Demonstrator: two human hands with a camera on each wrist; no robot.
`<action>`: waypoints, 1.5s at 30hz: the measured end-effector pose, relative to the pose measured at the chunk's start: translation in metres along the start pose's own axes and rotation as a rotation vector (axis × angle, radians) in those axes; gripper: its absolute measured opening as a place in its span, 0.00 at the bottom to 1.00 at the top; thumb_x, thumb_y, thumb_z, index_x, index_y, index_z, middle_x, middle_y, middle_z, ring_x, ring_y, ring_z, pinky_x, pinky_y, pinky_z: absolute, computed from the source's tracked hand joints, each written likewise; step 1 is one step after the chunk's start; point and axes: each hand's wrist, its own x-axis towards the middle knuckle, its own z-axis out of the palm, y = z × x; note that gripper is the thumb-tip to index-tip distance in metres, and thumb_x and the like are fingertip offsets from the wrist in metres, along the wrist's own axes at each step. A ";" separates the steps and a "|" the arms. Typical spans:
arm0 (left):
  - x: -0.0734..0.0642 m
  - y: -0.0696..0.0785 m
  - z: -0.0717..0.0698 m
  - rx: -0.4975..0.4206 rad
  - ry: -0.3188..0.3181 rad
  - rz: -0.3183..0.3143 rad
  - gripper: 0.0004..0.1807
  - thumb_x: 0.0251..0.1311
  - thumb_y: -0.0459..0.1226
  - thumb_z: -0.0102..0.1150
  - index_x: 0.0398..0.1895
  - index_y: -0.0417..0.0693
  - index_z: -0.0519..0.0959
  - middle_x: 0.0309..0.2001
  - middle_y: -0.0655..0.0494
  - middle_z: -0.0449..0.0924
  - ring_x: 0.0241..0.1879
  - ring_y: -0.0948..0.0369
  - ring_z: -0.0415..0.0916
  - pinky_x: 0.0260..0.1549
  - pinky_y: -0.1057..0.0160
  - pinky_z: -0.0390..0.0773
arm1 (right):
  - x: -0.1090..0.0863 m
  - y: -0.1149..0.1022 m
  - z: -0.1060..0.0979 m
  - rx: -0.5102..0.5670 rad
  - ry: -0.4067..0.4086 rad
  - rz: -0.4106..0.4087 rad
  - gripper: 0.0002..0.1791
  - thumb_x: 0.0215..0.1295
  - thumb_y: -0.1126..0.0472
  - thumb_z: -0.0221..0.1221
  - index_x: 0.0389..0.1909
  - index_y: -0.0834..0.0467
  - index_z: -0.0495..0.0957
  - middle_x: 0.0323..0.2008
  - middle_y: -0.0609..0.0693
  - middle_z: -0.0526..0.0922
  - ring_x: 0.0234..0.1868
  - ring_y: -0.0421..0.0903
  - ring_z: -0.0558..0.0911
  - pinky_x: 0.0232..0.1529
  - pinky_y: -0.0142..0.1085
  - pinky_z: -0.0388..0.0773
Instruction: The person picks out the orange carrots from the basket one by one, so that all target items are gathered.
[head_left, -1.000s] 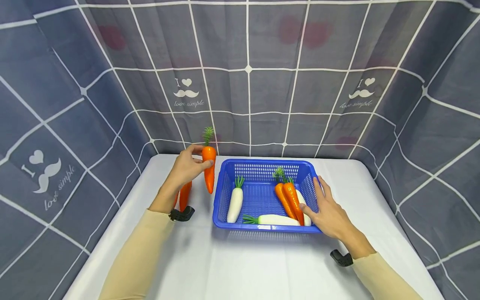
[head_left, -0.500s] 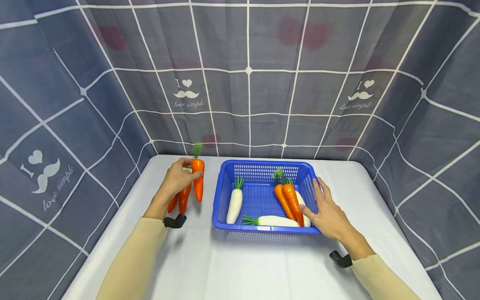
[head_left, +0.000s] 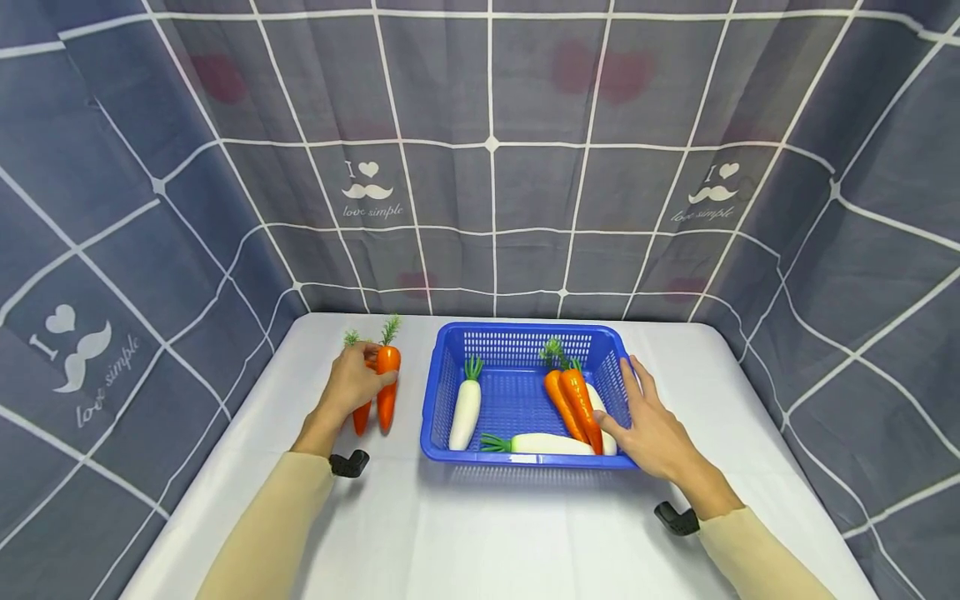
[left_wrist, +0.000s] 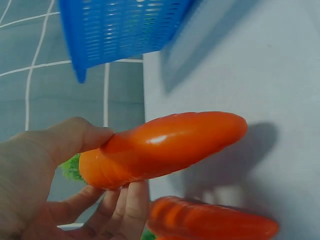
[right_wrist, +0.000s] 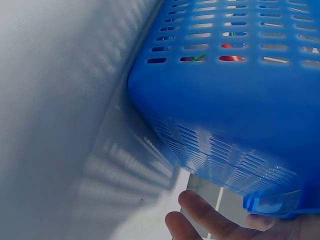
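Okay, I've got the left hand (head_left: pixel 354 379) pinching a carrot (head_left: pixel 386 406), tip nearward, left of the basket (head_left: pixel 510 397), whose right side the straight-fingered right hand (head_left: pixel 651 429) touches.

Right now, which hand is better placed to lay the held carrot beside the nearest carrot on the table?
Left, probably: the left hand pinches the held carrot close to the nearest carrot. The right hand is at the right side of the basket, across it from both.
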 end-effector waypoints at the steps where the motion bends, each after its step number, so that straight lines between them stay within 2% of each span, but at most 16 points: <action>1: 0.000 -0.001 0.002 0.009 0.005 0.002 0.38 0.71 0.39 0.78 0.78 0.29 0.76 0.69 0.27 0.83 0.63 0.36 0.85 0.70 0.36 0.85 | 0.000 0.000 0.000 0.001 -0.002 0.001 0.63 0.85 0.29 0.58 0.98 0.58 0.36 0.97 0.65 0.37 0.72 0.84 0.83 0.62 0.78 0.87; 8: -0.001 -0.008 0.011 0.062 0.057 0.018 0.37 0.67 0.39 0.82 0.74 0.28 0.79 0.65 0.27 0.85 0.63 0.35 0.83 0.69 0.36 0.86 | 0.000 0.000 0.000 0.000 -0.002 0.002 0.63 0.84 0.29 0.58 0.98 0.58 0.35 0.97 0.65 0.37 0.73 0.84 0.82 0.63 0.79 0.87; 14: -0.001 -0.013 0.015 0.115 0.062 0.036 0.35 0.66 0.39 0.82 0.71 0.28 0.81 0.63 0.27 0.84 0.64 0.34 0.81 0.66 0.36 0.88 | 0.001 0.001 0.001 -0.004 -0.005 0.006 0.63 0.84 0.27 0.57 0.98 0.58 0.35 0.97 0.65 0.37 0.72 0.84 0.83 0.63 0.79 0.86; 23: -0.003 -0.017 0.017 0.150 0.062 0.036 0.32 0.65 0.33 0.83 0.70 0.29 0.84 0.60 0.27 0.86 0.64 0.34 0.77 0.69 0.35 0.82 | 0.001 0.001 0.001 -0.005 -0.006 0.009 0.63 0.84 0.28 0.57 0.98 0.58 0.35 0.97 0.65 0.37 0.73 0.84 0.82 0.63 0.79 0.86; 31: -0.005 -0.020 0.017 0.131 0.062 0.031 0.32 0.65 0.34 0.84 0.71 0.32 0.84 0.61 0.29 0.85 0.65 0.35 0.77 0.68 0.34 0.83 | 0.000 0.001 0.001 -0.005 -0.004 0.008 0.63 0.84 0.28 0.58 0.98 0.57 0.36 0.97 0.65 0.37 0.72 0.84 0.83 0.62 0.78 0.87; 37: -0.004 -0.022 0.015 0.122 0.079 0.058 0.32 0.65 0.35 0.84 0.71 0.33 0.86 0.59 0.29 0.88 0.63 0.35 0.80 0.67 0.34 0.82 | 0.000 0.002 0.002 -0.006 -0.003 0.010 0.63 0.84 0.27 0.58 0.98 0.57 0.35 0.97 0.65 0.38 0.71 0.84 0.84 0.60 0.78 0.88; 40: -0.004 -0.020 0.012 0.117 0.086 0.070 0.31 0.67 0.35 0.83 0.71 0.33 0.86 0.58 0.30 0.89 0.62 0.35 0.81 0.67 0.34 0.82 | 0.000 0.002 0.002 -0.006 -0.003 0.010 0.63 0.84 0.27 0.58 0.98 0.57 0.35 0.97 0.64 0.37 0.72 0.84 0.83 0.61 0.79 0.87; 45: -0.005 -0.013 0.008 0.082 0.096 0.075 0.28 0.70 0.36 0.78 0.71 0.34 0.86 0.59 0.30 0.87 0.56 0.37 0.83 0.61 0.36 0.86 | 0.000 0.001 0.002 -0.008 -0.003 0.009 0.63 0.84 0.27 0.58 0.98 0.57 0.35 0.97 0.64 0.37 0.72 0.84 0.83 0.62 0.80 0.86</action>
